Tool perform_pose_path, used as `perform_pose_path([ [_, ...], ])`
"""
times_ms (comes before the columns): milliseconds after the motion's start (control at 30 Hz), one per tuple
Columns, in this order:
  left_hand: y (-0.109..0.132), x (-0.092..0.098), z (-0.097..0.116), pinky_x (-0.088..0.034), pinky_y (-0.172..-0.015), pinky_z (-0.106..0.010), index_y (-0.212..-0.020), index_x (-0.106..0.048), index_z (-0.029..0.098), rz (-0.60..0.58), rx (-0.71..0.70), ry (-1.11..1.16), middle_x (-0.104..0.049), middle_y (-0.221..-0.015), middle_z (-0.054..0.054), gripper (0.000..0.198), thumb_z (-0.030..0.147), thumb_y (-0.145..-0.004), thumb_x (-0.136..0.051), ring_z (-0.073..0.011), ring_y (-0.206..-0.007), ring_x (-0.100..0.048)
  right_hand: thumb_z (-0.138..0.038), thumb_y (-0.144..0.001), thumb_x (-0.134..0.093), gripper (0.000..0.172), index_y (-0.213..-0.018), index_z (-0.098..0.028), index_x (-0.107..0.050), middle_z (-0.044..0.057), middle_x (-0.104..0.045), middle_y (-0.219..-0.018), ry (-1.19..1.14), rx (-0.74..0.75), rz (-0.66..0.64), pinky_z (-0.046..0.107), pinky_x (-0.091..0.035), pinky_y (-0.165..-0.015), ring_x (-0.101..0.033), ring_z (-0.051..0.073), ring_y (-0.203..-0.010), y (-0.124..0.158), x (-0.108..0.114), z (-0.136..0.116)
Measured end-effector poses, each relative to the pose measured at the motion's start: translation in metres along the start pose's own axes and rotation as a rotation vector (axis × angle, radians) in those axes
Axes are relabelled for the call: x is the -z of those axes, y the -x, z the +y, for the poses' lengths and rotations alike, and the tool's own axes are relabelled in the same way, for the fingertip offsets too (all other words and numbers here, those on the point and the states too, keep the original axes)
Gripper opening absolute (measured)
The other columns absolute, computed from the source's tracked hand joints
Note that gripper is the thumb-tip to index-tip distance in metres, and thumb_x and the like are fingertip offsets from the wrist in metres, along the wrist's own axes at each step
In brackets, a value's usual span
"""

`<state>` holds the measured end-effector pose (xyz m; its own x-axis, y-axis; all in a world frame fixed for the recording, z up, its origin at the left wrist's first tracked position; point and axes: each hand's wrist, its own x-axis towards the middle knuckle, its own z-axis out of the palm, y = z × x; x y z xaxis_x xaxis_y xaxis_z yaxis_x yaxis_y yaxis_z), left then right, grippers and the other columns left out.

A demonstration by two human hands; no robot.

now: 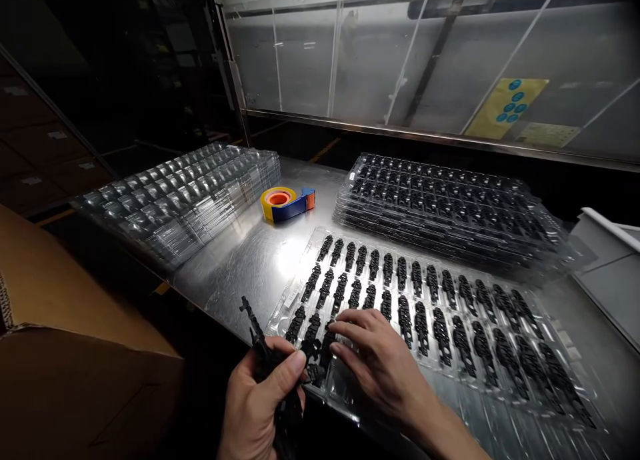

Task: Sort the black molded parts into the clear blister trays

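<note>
My left hand point(267, 397) is closed around a bunch of small black plastic parts point(255, 327), some poking out above the fingers and some below. My right hand point(377, 357) reaches over the near-left part of a clear plastic tray point(317, 237). Its thumb and fingertips are closed at a black plastic part point(327, 345) in the front row, partly hidden by the fingers. Rows of similar black parts point(420, 327) fill pockets in the two rows behind. In the front row, two black parts point(296, 323) lie left of my right hand.
A stack of filled trays point(440, 207) stands behind the working tray, and clear trays point(200, 200) are piled at left. Between them on the metal table point(225, 273) is a tape dispenser point(287, 205). A cardboard box point(90, 353) stands at near left, a grey bin point(607, 267) at right.
</note>
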<state>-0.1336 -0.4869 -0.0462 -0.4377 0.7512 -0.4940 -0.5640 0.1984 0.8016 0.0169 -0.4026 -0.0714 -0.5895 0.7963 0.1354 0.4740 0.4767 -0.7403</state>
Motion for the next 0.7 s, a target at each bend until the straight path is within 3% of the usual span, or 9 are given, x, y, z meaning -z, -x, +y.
perform_pose_path([
  [100,0.005,-0.005,-0.010,-0.038,-0.042,-0.016,-0.075,-0.059,0.016,-0.041,0.032,-0.063,-0.057,-0.053,0.002,0.036,0.034,-0.058,-0.084,-0.0072,-0.042,-0.048,-0.043,-0.086,-0.061,0.035,-0.117,-0.028,-0.062,0.003,-0.066,-0.102,-0.364,-0.121,-0.054,0.031,-0.052,-0.079,-0.061,0.019,-0.092,0.014,0.007,-0.013],
  [200,0.007,-0.008,-0.022,-0.041,-0.044,-0.018,-0.075,-0.059,0.015,-0.087,0.084,-0.093,-0.058,-0.053,0.000,0.040,0.039,-0.056,-0.085,-0.0099,-0.045,-0.052,-0.043,-0.087,-0.057,0.024,-0.092,-0.024,-0.069,0.000,-0.068,-0.081,-0.534,-0.166,-0.043,0.024,-0.052,-0.069,-0.063,0.016,-0.075,0.021,0.011,-0.022],
  [300,0.007,-0.009,-0.027,-0.035,-0.038,-0.018,-0.080,-0.057,0.017,-0.130,0.159,-0.016,-0.061,-0.054,-0.001,0.042,0.039,-0.057,-0.084,-0.0104,-0.040,-0.050,-0.044,-0.086,-0.058,0.023,-0.087,-0.023,-0.069,0.000,-0.067,-0.075,-0.522,-0.266,0.177,0.021,-0.051,-0.057,-0.061,0.013,-0.065,0.023,0.016,-0.016],
  [367,0.006,-0.007,-0.025,-0.029,-0.035,-0.016,-0.079,-0.055,0.019,-0.143,0.202,0.032,-0.061,-0.054,0.000,0.038,0.036,-0.059,-0.082,-0.0076,-0.036,-0.045,-0.045,-0.083,-0.062,0.024,-0.091,-0.024,-0.069,0.001,-0.068,-0.081,-0.430,-0.318,0.313,0.021,-0.052,-0.058,-0.062,0.014,-0.069,0.024,0.022,-0.007],
  [467,0.005,-0.004,-0.018,-0.026,-0.033,-0.014,-0.077,-0.054,0.019,-0.130,0.216,0.058,-0.059,-0.054,0.001,0.034,0.032,-0.062,-0.080,-0.0046,-0.035,-0.039,-0.047,-0.082,-0.063,0.029,-0.099,-0.024,-0.068,0.004,-0.069,-0.090,-0.311,-0.347,0.358,0.024,-0.053,-0.063,-0.064,0.018,-0.079,0.026,0.034,0.004],
  [567,0.007,0.001,-0.012,-0.028,-0.035,-0.013,-0.076,-0.055,0.018,-0.084,0.152,0.024,-0.058,-0.053,0.001,0.034,0.033,-0.060,-0.082,-0.0054,-0.038,-0.041,-0.047,-0.083,-0.061,0.029,-0.100,-0.024,-0.068,0.003,-0.069,-0.090,-0.317,-0.355,0.175,0.024,-0.052,-0.062,-0.064,0.017,-0.079,0.023,0.042,0.007],
  [633,0.008,0.005,-0.010,-0.027,-0.035,-0.014,-0.074,-0.055,0.018,-0.077,0.119,0.003,-0.057,-0.052,0.002,0.035,0.033,-0.059,-0.083,-0.0051,-0.037,-0.040,-0.048,-0.083,-0.060,0.026,-0.088,-0.024,-0.069,0.001,-0.068,-0.081,-0.337,-0.353,-0.019,0.023,-0.049,-0.058,-0.062,0.015,-0.070,0.017,0.042,0.005],
  [700,0.009,0.008,-0.009,-0.026,-0.035,-0.015,-0.073,-0.055,0.018,-0.089,0.095,0.003,-0.057,-0.052,0.002,0.034,0.031,-0.059,-0.083,-0.0049,-0.036,-0.039,-0.051,-0.083,-0.059,0.031,-0.077,-0.023,-0.069,-0.001,-0.066,-0.070,-0.299,-0.364,-0.109,0.022,-0.044,-0.050,-0.059,0.014,-0.060,0.009,0.037,0.004],
])
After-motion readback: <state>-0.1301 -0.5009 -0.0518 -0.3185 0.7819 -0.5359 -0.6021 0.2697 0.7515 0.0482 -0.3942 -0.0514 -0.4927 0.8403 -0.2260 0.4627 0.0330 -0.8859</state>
